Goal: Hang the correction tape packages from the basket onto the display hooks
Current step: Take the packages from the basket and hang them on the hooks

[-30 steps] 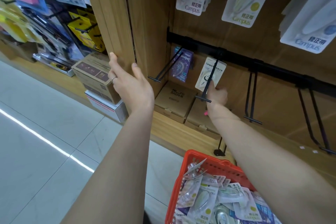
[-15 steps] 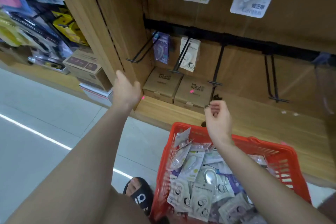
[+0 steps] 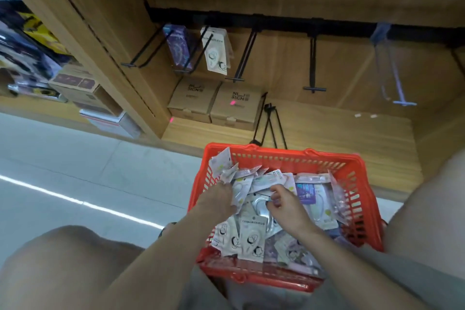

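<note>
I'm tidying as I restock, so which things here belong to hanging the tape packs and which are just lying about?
For the job: red basket, tape packs in it, empty hooks, both hands.

Lying about: two brown boxes, loose black hooks on the shelf, cartons further left.

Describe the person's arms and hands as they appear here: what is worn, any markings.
Both forearms are bare, with no sleeves in view. The left hand and right hand wear no gloves. The right hand's fingernails look dark, perhaps polished. No watch or bracelet shows; the blur hides finer detail.
</note>
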Action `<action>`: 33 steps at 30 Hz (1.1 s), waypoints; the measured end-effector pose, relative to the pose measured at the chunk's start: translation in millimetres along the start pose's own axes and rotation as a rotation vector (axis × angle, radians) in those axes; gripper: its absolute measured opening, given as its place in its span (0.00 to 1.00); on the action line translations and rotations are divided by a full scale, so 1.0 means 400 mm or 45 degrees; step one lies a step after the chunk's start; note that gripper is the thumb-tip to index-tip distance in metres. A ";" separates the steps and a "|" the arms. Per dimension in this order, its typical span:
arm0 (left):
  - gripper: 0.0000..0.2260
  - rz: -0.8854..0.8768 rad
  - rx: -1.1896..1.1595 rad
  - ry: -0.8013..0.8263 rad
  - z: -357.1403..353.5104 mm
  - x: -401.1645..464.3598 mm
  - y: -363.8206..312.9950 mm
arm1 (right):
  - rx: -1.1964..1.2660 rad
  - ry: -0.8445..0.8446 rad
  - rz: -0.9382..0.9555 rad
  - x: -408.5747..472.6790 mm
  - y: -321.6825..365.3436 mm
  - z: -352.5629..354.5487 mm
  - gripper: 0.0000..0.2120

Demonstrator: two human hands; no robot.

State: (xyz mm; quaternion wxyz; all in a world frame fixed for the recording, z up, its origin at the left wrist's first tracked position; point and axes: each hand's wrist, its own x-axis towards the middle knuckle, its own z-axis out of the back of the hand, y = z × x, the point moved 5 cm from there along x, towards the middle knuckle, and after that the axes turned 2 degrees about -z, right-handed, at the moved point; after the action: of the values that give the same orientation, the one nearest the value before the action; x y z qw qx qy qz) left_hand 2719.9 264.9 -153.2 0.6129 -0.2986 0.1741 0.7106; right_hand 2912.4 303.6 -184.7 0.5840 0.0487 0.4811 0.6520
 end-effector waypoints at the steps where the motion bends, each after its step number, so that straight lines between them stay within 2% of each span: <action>1: 0.25 0.024 0.075 0.011 -0.031 0.002 -0.006 | -0.008 0.012 -0.005 -0.002 -0.011 -0.001 0.18; 3: 0.24 0.037 0.186 -0.054 -0.060 0.010 -0.011 | -0.030 0.008 -0.002 -0.002 -0.024 0.003 0.19; 6: 0.26 -0.019 0.341 -0.364 -0.002 0.025 0.000 | -0.051 -0.079 0.025 0.008 -0.020 0.026 0.20; 8: 0.30 -0.032 0.481 -0.491 0.052 0.031 0.014 | -0.117 -0.155 0.063 0.014 -0.012 0.043 0.23; 10: 0.39 -0.024 0.465 -0.468 0.077 0.044 0.032 | -0.256 -0.213 0.105 0.020 -0.008 0.057 0.27; 12: 0.41 -0.024 0.296 -0.427 0.085 0.054 0.040 | -0.412 -0.224 0.135 0.029 -0.010 0.065 0.31; 14: 0.37 -0.041 0.228 -0.443 0.093 0.062 0.029 | -0.491 -0.161 0.094 0.039 -0.021 0.064 0.36; 17: 0.27 -0.157 0.096 -0.447 0.087 0.067 -0.010 | -0.382 -0.016 -0.063 0.053 -0.045 0.059 0.40; 19: 0.23 -0.200 -0.035 -0.368 0.063 0.063 -0.027 | -0.322 0.036 -0.111 0.066 -0.049 0.056 0.40; 22: 0.19 -0.218 -0.076 -0.232 0.014 0.053 -0.032 | -0.277 0.029 -0.122 0.090 -0.041 0.060 0.38; 24: 0.14 -0.217 -0.133 -0.179 -0.010 0.049 -0.026 | -0.357 0.012 -0.101 0.102 -0.030 0.061 0.38; 28: 0.14 -0.182 -0.265 -0.239 -0.027 0.043 -0.013 | -0.728 0.019 -0.011 0.118 -0.005 0.045 0.39; 33: 0.13 -0.075 -0.415 -0.348 -0.035 0.026 0.017 | -0.767 0.127 0.009 0.151 0.020 0.034 0.37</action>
State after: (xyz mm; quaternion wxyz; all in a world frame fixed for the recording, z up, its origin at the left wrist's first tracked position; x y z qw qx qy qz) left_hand 2715.6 263.0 -171.2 0.5950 -0.2995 -0.0367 0.7449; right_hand 2896.2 361.4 -202.0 0.5455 -0.1569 0.2941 0.7690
